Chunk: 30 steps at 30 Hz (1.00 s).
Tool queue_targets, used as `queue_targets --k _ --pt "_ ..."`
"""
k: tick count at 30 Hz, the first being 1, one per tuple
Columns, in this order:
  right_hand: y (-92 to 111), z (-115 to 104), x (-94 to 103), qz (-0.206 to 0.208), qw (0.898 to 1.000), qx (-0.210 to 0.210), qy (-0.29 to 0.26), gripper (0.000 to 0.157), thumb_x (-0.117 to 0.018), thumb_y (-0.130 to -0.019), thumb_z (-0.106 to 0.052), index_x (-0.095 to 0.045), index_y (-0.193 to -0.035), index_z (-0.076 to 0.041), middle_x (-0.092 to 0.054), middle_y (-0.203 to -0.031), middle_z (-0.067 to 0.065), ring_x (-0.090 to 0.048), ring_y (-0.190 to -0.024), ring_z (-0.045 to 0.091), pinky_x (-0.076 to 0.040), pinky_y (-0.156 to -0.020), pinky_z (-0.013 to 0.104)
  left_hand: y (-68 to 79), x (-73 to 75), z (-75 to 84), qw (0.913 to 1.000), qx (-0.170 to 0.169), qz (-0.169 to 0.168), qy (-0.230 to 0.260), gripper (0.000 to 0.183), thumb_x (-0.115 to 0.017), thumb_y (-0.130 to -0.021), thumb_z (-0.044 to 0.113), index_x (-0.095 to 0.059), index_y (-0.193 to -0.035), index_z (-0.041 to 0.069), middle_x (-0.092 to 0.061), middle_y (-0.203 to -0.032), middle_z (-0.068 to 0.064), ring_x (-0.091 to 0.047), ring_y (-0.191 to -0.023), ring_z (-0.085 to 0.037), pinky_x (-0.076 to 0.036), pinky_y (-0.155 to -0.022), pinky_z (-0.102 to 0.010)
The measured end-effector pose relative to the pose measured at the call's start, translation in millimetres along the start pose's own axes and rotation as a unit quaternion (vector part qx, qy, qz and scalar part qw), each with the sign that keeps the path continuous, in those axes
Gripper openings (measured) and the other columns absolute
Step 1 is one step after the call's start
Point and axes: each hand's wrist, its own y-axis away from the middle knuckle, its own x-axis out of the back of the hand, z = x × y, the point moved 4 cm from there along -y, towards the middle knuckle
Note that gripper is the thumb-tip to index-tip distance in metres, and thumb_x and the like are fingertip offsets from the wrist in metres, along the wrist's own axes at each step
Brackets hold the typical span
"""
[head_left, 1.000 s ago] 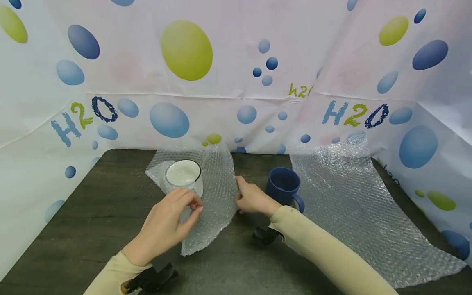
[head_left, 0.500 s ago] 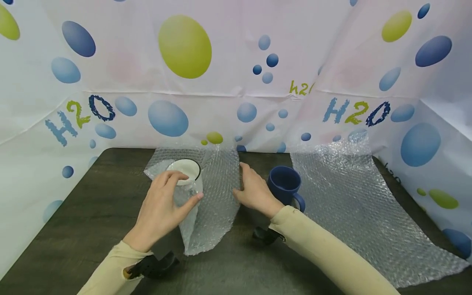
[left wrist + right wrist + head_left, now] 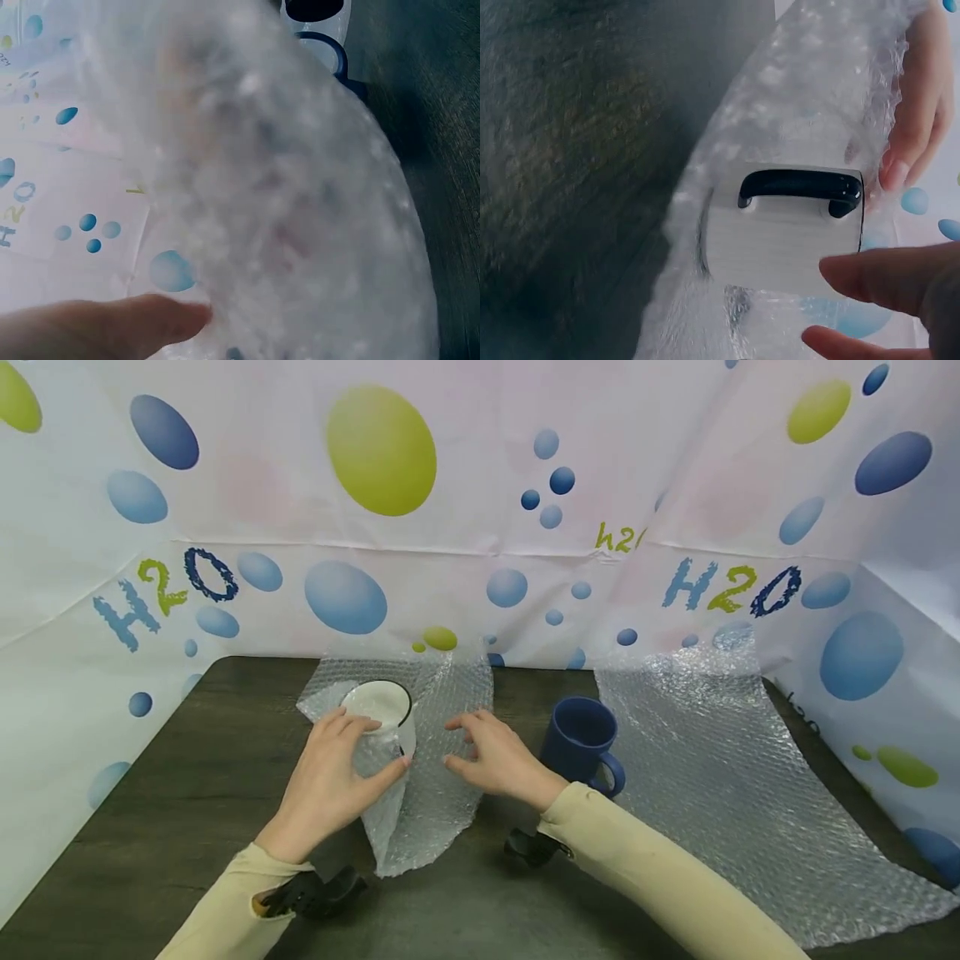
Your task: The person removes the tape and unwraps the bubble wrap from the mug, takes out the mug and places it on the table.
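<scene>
A white mug (image 3: 378, 703) with a dark rim stands on a sheet of bubble wrap (image 3: 442, 797) at the left middle of the table. Its black handle (image 3: 802, 182) faces the right wrist camera. My left hand (image 3: 318, 789) holds a raised fold of the wrap against the mug's near left side, fingers by the rim and thumb toward the handle side. That fold fills most of the left wrist view and hides the mug there. My right hand (image 3: 502, 760) is over the wrap's right part, fingers and thumb spread apart toward the mug, holding nothing.
A blue mug (image 3: 580, 735) stands just right of my right hand. Beyond it, a second, larger bubble wrap sheet (image 3: 720, 777) lies across the table's right side. A patterned curtain (image 3: 480, 527) hangs behind the dark wooden table (image 3: 187, 760).
My left hand has moved up to the mug's rim, bringing the near wrap fold with it. My right hand slid along the wrap's right edge, then moved left over the sheet.
</scene>
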Motion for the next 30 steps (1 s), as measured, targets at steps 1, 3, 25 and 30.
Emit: queue_targets --k 1,3,25,30 --pt "0 0 -1.2 -0.01 1.0 0.003 0.002 0.042 -0.066 -0.091 -0.018 -0.056 -0.128 -0.001 -0.056 -0.12 0.02 -0.06 -0.098 0.03 -0.05 -0.079 0.039 0.1 1.2 0.4 1.0 -0.002 0.007 0.0 0.045 -0.076 -0.08 0.028 -0.065 -0.11 -0.003 -0.062 -0.117 -0.023 -0.039 -0.129 -0.046 -0.033 -0.103 -0.061" --pt "-1 1 -3.3 -0.028 1.0 0.006 0.01 0.044 -0.065 -0.091 -0.02 -0.055 -0.13 -0.001 -0.056 -0.124 0.02 -0.058 -0.107 0.032 -0.049 -0.087 0.044 0.3 4.0 0.8 0.9998 -0.002 0.02 0.004 0.038 -0.075 -0.08 0.021 -0.065 -0.108 -0.003 -0.065 -0.114 -0.022 -0.043 -0.127 -0.044 -0.036 -0.101 -0.059" --pt "0 18 -28.4 -0.139 0.988 -0.031 0.062 0.058 -0.068 -0.088 -0.022 -0.048 -0.138 -0.001 -0.047 -0.139 0.021 -0.045 -0.13 0.037 -0.039 -0.104 0.048 13.4 35.7 -26.9 0.9821 0.002 0.188 -0.008 0.009 -0.065 -0.083 -0.004 -0.069 -0.091 -0.003 -0.069 -0.082 -0.018 -0.055 -0.054 -0.02 -0.043 -0.051 -0.034" --pt "-1 16 -31.5 -0.135 0.988 -0.03 0.065 0.058 -0.067 -0.089 -0.024 -0.048 -0.138 0.002 -0.049 -0.139 0.022 -0.044 -0.131 0.036 -0.037 -0.107 0.046 13.6 45.6 -35.6 0.9795 0.037 0.196 -0.025 0.009 -0.064 -0.083 -0.002 -0.068 -0.091 -0.003 -0.067 -0.079 -0.02 -0.051 -0.051 -0.02 -0.036 -0.049 -0.032"
